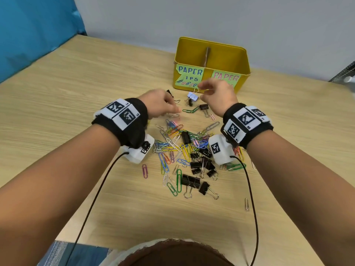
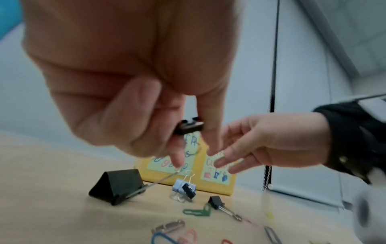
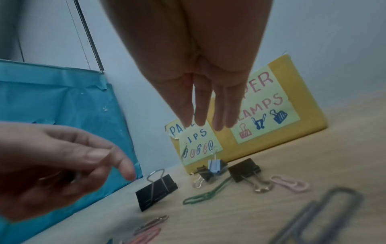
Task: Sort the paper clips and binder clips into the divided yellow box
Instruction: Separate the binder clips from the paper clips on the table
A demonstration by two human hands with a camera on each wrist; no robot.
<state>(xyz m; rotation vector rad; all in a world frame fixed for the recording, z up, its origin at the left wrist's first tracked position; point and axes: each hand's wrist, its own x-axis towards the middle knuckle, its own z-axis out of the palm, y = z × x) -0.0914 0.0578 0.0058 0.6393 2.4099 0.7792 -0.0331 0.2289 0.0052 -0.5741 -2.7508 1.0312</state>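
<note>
Our left hand [image 2: 125, 99] pinches a small black binder clip [image 2: 189, 127] between thumb and fingers. Our right hand [image 3: 206, 79] hangs with straight fingers, holding nothing. The yellow box [image 1: 211, 52] stands just beyond both fingertips. We judge the next move is carrying this clip to the clamps compartment.

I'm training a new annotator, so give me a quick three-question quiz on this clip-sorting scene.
1. True or false: the left hand grips a black binder clip.
2. The pink-lettered label on the yellow box reads: A) paper clamps, B) paper clips, C) staples.
3. One binder clip lying on the table just in front of the box is not black. What colour is it?

Key: 1 true; 2 A; 3 light blue.
</note>
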